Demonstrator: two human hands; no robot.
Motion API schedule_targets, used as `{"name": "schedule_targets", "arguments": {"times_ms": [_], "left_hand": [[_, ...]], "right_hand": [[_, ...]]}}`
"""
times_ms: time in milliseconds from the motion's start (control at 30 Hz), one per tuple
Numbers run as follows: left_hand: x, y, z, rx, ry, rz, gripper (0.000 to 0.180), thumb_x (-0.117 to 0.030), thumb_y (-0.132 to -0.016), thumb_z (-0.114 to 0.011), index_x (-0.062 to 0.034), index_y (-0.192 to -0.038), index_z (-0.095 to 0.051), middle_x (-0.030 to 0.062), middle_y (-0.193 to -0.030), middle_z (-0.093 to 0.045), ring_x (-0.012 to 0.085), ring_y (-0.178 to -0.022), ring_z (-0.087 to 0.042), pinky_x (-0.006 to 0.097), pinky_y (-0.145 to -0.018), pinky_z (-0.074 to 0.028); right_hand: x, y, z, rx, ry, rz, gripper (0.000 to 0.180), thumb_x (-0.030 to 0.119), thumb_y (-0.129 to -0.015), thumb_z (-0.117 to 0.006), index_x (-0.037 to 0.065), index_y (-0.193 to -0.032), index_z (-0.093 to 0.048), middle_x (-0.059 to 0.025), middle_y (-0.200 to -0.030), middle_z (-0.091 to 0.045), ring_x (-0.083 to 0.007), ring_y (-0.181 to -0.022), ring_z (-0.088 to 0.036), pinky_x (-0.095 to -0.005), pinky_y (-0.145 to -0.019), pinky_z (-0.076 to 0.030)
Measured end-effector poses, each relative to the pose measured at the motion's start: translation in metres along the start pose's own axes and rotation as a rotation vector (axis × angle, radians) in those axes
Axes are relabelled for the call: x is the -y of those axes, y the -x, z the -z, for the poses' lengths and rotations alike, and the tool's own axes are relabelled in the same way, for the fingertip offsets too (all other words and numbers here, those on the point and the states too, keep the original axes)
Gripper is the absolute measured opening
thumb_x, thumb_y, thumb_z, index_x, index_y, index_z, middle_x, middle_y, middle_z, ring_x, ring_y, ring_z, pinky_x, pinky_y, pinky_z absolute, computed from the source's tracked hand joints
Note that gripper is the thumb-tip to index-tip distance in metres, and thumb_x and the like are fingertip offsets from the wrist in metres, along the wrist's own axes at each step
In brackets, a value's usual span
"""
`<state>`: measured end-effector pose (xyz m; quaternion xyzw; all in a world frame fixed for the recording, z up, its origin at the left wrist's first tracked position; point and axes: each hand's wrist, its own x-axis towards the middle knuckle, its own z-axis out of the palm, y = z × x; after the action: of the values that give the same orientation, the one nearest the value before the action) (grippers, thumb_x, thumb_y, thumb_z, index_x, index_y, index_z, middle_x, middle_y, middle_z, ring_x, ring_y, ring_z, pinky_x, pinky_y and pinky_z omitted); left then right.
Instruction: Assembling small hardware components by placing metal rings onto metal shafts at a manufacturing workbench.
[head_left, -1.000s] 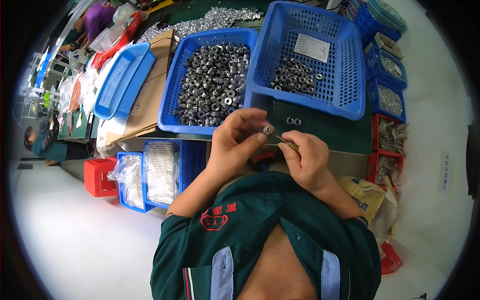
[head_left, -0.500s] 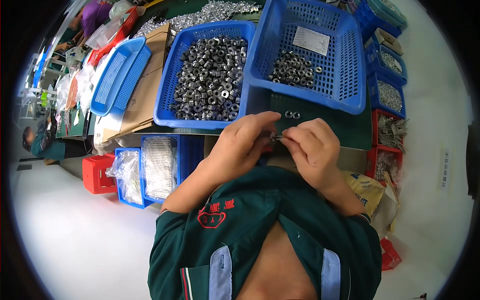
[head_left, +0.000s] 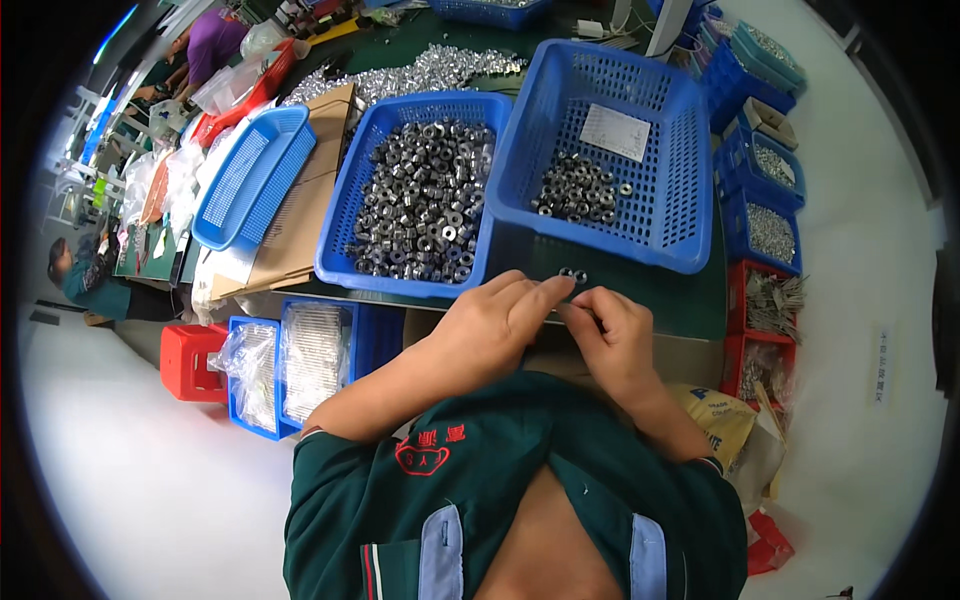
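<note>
My left hand (head_left: 495, 322) and my right hand (head_left: 612, 335) meet fingertip to fingertip at the green table's near edge (head_left: 690, 300). Together they pinch a small metal part that the fingers mostly hide. Two loose metal nuts (head_left: 572, 274) lie on the table just beyond the fingertips. Behind them stands a blue basket (head_left: 345, 215) heaped with grey metal nuts (head_left: 425, 205). To its right a larger blue basket (head_left: 670, 215) holds a small pile of nuts (head_left: 578, 187) and a white paper slip (head_left: 615, 131).
Small blue bins (head_left: 770, 230) and red bins (head_left: 765, 305) of metal parts line the right side. An empty blue basket (head_left: 245, 175) and cardboard (head_left: 300, 220) lie to the left. Below sit blue crates with bagged parts (head_left: 290, 360) and a red stool (head_left: 190, 360). Other people (head_left: 85, 275) work at the far left.
Both hands have closed in on each other and sunk a little toward the table edge. The nut seen between the left fingers earlier is now covered by the fingertips.
</note>
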<state>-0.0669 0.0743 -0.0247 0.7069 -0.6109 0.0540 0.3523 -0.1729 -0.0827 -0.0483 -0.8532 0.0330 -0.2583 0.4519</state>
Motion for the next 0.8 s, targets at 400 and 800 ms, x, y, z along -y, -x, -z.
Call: {"name": "schedule_targets", "arguments": {"times_ms": [400, 800], "left_hand": [[0.068, -0.093, 0.005, 0.212, -0.169, 0.025, 0.019, 0.002, -0.075, -0.056, -0.0046, -0.091, -0.064, 0.015, -0.09, -0.064, 0.0364, -0.089, -0.062, 0.044, -0.074, -0.05], [0.15, -0.12, -0.049, 0.635, -0.209, 0.176, 0.025, -0.005, -0.074, -0.061, -0.0091, -0.097, -0.071, 0.0159, -0.097, -0.065, 0.0349, -0.093, -0.063, 0.042, -0.081, -0.05]], "right_hand": [[-0.029, 0.017, 0.011, -0.012, -0.228, -0.361, 0.014, 0.01, -0.086, -0.069, -0.002, -0.082, -0.063, -0.0026, -0.061, -0.055, -0.0054, -0.056, -0.045, -0.0234, -0.051, -0.038], [-0.038, 0.043, 0.004, 0.098, -0.251, -0.434, 0.014, 0.012, -0.088, -0.067, -0.001, -0.085, -0.064, 0.0004, -0.065, -0.056, -0.0048, -0.06, -0.047, -0.0214, -0.054, -0.039]]}}
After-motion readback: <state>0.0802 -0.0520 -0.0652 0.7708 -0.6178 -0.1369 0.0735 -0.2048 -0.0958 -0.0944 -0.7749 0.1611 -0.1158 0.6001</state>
